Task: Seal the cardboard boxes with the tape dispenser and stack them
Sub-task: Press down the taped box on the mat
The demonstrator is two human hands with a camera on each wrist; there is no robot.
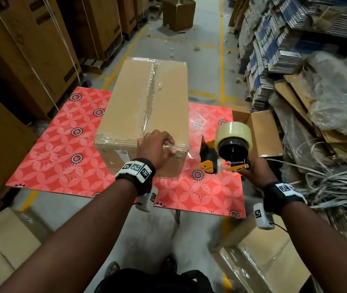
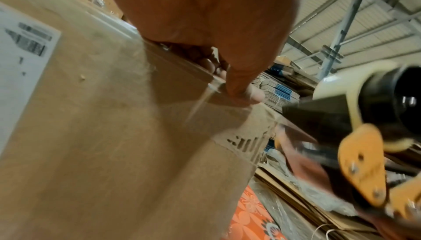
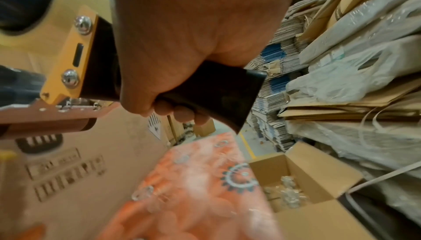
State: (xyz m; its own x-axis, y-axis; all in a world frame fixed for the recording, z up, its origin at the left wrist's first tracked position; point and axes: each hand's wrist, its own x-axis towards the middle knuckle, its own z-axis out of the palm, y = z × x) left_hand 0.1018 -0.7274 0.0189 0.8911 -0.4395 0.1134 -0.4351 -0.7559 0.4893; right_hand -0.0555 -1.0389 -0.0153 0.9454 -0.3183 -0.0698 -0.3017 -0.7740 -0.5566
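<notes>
A long cardboard box (image 1: 147,102) lies on the red floral table (image 1: 62,144), with clear tape along its centre seam and across its near top edge. My left hand (image 1: 169,146) grips that near edge: the fingers curl on the top and the thumb (image 2: 246,92) presses the tape onto the front face (image 2: 114,135). My right hand (image 1: 253,170) holds the yellow-and-black tape dispenser (image 1: 227,149) in the air just right of the box's near corner. Its fingers wrap the black handle (image 3: 216,90). The clear tape roll (image 1: 232,132) sits on top.
An open carton (image 1: 261,132) with clear items inside stands off the table's right edge. Taped boxes sit on the floor at lower right (image 1: 263,261) and lower left (image 1: 3,250). Flattened cardboard and loose strapping (image 1: 327,176) crowd the right; tall cartons (image 1: 20,60) line the left.
</notes>
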